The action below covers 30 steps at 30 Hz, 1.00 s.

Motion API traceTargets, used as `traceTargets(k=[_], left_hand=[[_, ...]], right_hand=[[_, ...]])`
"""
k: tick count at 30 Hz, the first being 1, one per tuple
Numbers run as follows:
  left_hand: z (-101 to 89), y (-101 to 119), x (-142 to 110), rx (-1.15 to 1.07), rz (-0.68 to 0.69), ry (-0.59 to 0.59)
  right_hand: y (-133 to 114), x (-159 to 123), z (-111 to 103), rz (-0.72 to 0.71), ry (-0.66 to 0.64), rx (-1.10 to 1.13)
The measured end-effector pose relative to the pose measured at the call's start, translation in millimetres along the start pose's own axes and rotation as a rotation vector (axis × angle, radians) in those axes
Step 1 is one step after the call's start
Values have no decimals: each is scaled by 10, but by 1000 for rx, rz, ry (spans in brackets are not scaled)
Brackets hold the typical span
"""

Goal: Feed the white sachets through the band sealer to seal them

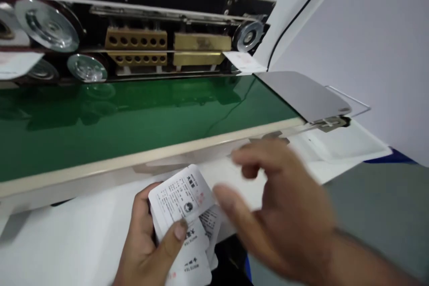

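Observation:
My left hand (150,237) grips several small white packets (181,196), fanned over each other, with the thumb pressed on top. Dark print, a round black logo and the words "WHITE TEA" show on them. To the right of the packets is my right hand (284,205), slightly blurred. Its thumb and index finger are apart with nothing between them, and the other fingers are partly curled out of sight. Beyond both hands lies the green conveyor belt (150,116) of a band sealing machine.
One white packet (244,61) sticks out at the machine's right end and another (16,65) at its left. Between the metal wheels (48,24) are brass blocks (136,39). A grey metal plate (301,94) adjoins the belt's right end. White surface (83,228) lies below the belt.

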<state>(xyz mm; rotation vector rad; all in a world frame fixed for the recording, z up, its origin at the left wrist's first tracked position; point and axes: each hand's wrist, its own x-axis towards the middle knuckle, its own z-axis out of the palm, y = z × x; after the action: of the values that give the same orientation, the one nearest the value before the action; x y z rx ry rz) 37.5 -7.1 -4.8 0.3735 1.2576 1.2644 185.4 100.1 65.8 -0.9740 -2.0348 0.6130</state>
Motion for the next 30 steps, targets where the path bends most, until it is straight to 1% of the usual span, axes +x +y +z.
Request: traceTargets(k=[2,3,6,7,8,9,11,13,14,16,19,21,22,23,24,26,27,28,30], left_hand=[[-5,-10,-1,1,10,-11],[-9,-21,0,14,8,-16],[-21,-54,4,51,-12,-41],[-23,-61,4,68,-21,-55],[-23,-63,4,78,-27,-69],[-22,-63,3,86,-25,-74],[-19,-52,-1,101,-31,-55],[-16,-37,-3,101,-57,-12],[-16,-31,-2,101,-69,7],[-18,-29,4,80,-96,20],[-17,-38,11,40,-85,1],[-9,-37,7,36,-65,-25],[-4,-33,4,43,-70,-32],[1,-28,2,52,-80,-26],[6,-22,1,65,-93,-5],[13,-13,5,83,-103,49],[18,-11,8,84,-98,69],[24,-11,11,84,-96,83],[43,-17,12,86,-109,89]], right_hand=[[33,-315,154,66,-126,43],[79,-408,220,142,-177,84],[244,-488,338,470,-392,392],[289,-478,349,544,-454,511],[326,-462,346,599,-484,635],[355,-445,334,631,-472,760],[394,-410,292,620,-359,967],[414,-375,247,515,-221,1069],[420,-356,230,454,-191,1078],[429,-322,216,380,-221,1029],[453,-300,258,307,-304,819],[479,-318,317,248,-320,708],[492,-337,350,241,-310,684],[502,-362,382,267,-280,692],[506,-393,410,321,-225,728],[491,-463,447,472,-74,824],[469,-498,455,532,-33,860],[437,-530,455,566,-38,874],[355,-581,435,562,-173,794]])
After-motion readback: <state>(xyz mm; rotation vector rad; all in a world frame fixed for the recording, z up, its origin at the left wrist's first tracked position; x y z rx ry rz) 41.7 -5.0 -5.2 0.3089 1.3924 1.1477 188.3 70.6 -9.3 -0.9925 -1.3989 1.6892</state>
